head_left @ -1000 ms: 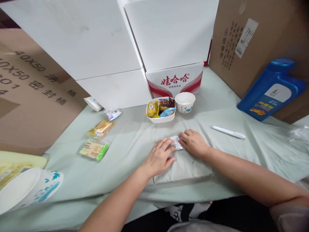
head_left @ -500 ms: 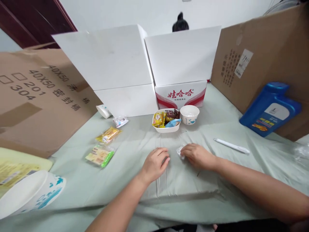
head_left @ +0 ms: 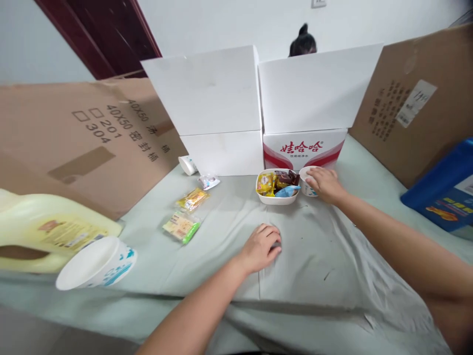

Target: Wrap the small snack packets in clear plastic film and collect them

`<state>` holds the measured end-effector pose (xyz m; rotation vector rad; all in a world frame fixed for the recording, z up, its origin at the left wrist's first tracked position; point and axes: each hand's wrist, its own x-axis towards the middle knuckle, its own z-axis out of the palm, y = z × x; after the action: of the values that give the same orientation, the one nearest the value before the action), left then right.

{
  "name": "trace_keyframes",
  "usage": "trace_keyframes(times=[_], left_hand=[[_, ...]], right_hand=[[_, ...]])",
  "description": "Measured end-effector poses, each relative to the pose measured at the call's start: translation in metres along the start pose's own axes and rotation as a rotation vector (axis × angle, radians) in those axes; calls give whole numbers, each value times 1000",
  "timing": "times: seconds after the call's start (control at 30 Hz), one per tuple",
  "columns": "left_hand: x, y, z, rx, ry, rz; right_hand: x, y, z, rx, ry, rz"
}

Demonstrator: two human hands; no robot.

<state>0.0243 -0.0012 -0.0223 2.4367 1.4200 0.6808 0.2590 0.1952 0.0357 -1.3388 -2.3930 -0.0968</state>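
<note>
My right hand [head_left: 322,184] reaches to the far side of the cloth and rests on the rim of a small white bowl [head_left: 303,173], its fingers curled together; whatever they hold is hidden. Just left of the bowl stands a white tray [head_left: 276,200] filled with wrapped snacks. My left hand [head_left: 261,246] lies on the pale green cloth [head_left: 318,246] nearer to me, fingers loosely curled under, with nothing in them.
Snack packets, one yellow [head_left: 192,198], one green [head_left: 182,227] and one small [head_left: 209,181], lie to the left. A tipped white bowl [head_left: 96,264] and yellow jug [head_left: 44,234] sit at far left, a blue jug [head_left: 447,195] at right. White boxes [head_left: 221,108] and cardboard [head_left: 84,138] wall the back; a person's head [head_left: 303,44] shows behind.
My right hand left the middle of the cloth, taking the clear wrapper with it, and moved forward to the small bowl. My left hand stayed and curled. The camera tilted up.
</note>
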Motion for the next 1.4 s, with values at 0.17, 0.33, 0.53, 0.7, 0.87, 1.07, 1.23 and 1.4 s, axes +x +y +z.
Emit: trace_keyframes(times=[0.17, 0.33, 0.53, 0.7, 0.87, 1.07, 1.23, 1.4], left_hand=[[0, -1, 1, -24, -6, -21], [1, -2, -1, -107, -4, -53], [34, -54, -49, 54, -107, -484], [68, -132, -120, 348, 89, -747], [81, -185, -142, 476, 143, -1056], [92, -182, -116, 455, 26, -991], [58, -124, -101, 339, -153, -688], [4, -42, -88, 264, -274, -450]], right_hand=[[-80, 11, -18, -27, 77, -45], [-167, 46, -19, -254, -217, 339], [-186, 62, -1, -219, -270, 346], [-178, 49, 4, -295, -183, 257], [-185, 56, 11, -285, -77, 176], [-180, 58, 8, -269, -57, 157], [-172, 47, -3, -192, -110, 146], [-173, 19, -13, -55, -71, 60]])
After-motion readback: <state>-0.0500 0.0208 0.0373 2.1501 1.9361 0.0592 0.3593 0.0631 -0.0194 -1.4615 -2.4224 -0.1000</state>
